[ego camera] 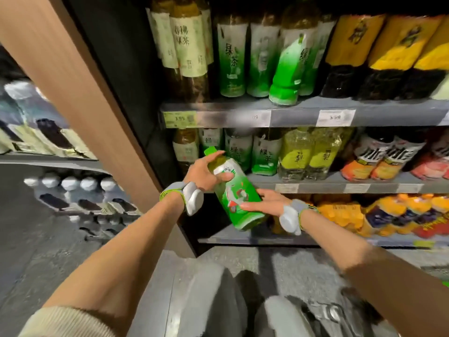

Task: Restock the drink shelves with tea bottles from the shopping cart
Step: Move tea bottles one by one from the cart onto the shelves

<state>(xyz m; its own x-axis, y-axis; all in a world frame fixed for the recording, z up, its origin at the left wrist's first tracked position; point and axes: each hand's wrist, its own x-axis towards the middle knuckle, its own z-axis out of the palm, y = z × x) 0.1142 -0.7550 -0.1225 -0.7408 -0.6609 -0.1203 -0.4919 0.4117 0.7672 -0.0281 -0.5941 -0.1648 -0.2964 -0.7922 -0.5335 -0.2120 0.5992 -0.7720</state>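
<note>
One green tea bottle [234, 190] was in transit, held tilted in front of the shelves with its cap toward 11 o'clock and its base toward 5 o'clock, not yet resting on any shelf. The left hand [206, 172] gripped it around the shoulder just below the cap, fingers curled over the top and thumb across the label. The right hand [263, 203] lay against the lower body with fairly straight fingers, steadying rather than clasping it. At 12 o'clock from the bottle, the middle shelf [323, 184] already carried a row of matching green tea bottles [263, 154], so that row looked like the likely destination; the bottle hung just in front of and slightly below its edge. The upper shelf [291, 117] appeared well stocked. Judged from this, the placing of this bottle was unfinished. Part of what looked like the cart [328, 314] showed at 5 o'clock, too blurred to tell how many bottles remained.
</note>
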